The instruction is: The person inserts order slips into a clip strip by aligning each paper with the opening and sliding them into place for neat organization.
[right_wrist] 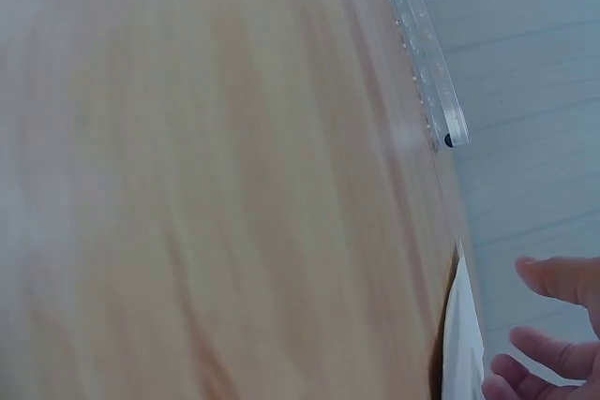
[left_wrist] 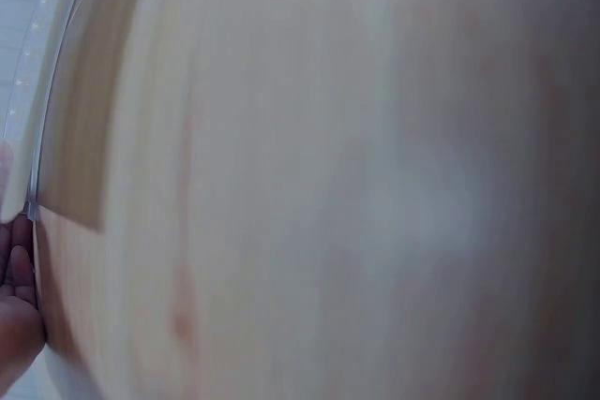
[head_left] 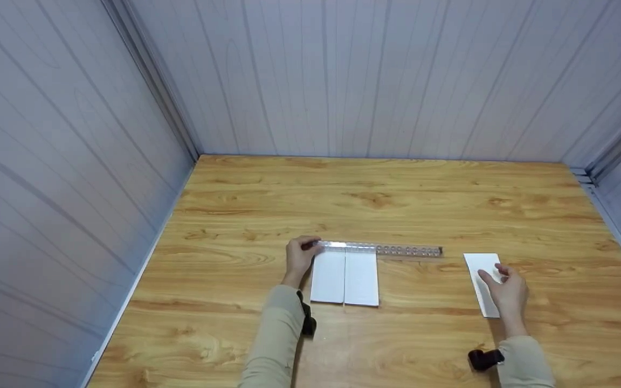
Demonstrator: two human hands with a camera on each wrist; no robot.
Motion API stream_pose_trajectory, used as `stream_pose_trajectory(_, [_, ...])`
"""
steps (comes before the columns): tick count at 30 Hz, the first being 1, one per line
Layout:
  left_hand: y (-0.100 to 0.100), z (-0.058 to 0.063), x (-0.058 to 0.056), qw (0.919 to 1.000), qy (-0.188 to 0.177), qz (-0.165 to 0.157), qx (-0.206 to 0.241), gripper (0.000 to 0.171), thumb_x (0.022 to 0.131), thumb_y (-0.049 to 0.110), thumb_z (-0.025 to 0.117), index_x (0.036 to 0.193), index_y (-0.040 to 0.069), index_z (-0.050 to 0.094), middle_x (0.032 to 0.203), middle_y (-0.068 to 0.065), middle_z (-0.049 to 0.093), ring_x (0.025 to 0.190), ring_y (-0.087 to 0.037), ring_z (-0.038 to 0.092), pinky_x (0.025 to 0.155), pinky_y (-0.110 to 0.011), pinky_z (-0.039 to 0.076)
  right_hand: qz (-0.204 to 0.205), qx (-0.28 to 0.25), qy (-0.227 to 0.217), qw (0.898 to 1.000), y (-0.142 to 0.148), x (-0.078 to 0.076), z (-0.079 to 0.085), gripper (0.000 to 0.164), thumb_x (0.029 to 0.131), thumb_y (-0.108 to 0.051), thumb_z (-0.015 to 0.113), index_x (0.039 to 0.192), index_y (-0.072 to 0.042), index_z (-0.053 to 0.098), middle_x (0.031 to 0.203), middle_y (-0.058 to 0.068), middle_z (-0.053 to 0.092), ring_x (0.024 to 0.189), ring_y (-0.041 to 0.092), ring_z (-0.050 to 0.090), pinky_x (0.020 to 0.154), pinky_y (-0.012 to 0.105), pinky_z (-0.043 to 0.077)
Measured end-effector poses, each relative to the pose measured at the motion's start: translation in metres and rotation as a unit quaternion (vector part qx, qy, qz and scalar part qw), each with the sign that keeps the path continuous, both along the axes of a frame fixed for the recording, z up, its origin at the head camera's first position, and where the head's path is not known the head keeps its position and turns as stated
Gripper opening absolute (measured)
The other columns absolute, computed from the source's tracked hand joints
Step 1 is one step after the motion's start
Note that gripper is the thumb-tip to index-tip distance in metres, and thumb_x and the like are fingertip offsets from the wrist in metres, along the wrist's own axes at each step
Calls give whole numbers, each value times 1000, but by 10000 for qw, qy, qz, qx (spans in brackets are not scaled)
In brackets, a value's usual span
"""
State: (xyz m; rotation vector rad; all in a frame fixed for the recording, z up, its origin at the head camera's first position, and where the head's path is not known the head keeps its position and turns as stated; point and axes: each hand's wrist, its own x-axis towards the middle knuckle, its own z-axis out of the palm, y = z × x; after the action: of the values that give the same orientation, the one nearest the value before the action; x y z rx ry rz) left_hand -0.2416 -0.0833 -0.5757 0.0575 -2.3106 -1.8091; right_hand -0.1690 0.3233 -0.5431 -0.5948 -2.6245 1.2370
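Observation:
My left hand (head_left: 298, 258) pinches the left end of a long clear plastic strip (head_left: 407, 251), which has a row of round shapes along it. The strip lies across the far edge of two white rectangular panels (head_left: 361, 277), set side by side with a narrow gap. In the left wrist view, only part of the left hand (left_wrist: 17, 311) shows at the left edge. My right hand (head_left: 510, 293) is over a separate narrow white card (head_left: 482, 285), thumb and fingers spread apart. The right wrist view shows the right hand's fingers (right_wrist: 553, 358) beside the white card (right_wrist: 461, 334).
The wood-grain table (head_left: 375, 199) carries all these items. Pale panelled walls (head_left: 310, 81) stand at its back and sides. A dark wrist-worn device (head_left: 306, 318) sits on the left sleeve and another (head_left: 485, 360) by the right sleeve.

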Motion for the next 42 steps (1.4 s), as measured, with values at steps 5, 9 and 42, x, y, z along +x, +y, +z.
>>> stream_pose_trajectory(5, [0,-1,0,10000,-17,16,-6,16,72,-4,69,88,-5,68,86,-15,65,82,-25,60,71,-29,48,-113,-48,-216,9997,8,-2,-2,57,77,-19,68,117,14,44,118,33,44,111,42,41,93,46,32])
stream_pose_trajectory(9, [0,0,1,9998,191,-50,76,16,72,-4,69,87,-8,67,86,-18,65,81,-27,60,70,-30,49,-184,-40,-237,9995,11,-2,-3,62,74,-20,72,116,14,44,116,33,46,109,41,42,91,46,33])
stream_pose_trajectory(42, [-1,-1,1,9987,286,-165,396,19,71,-5,70,88,-10,66,86,-22,64,81,-33,59,71,-37,49,-228,-117,-595,9979,14,-2,-6,67,68,-19,76,118,12,44,117,29,44,108,38,40,89,47,33])
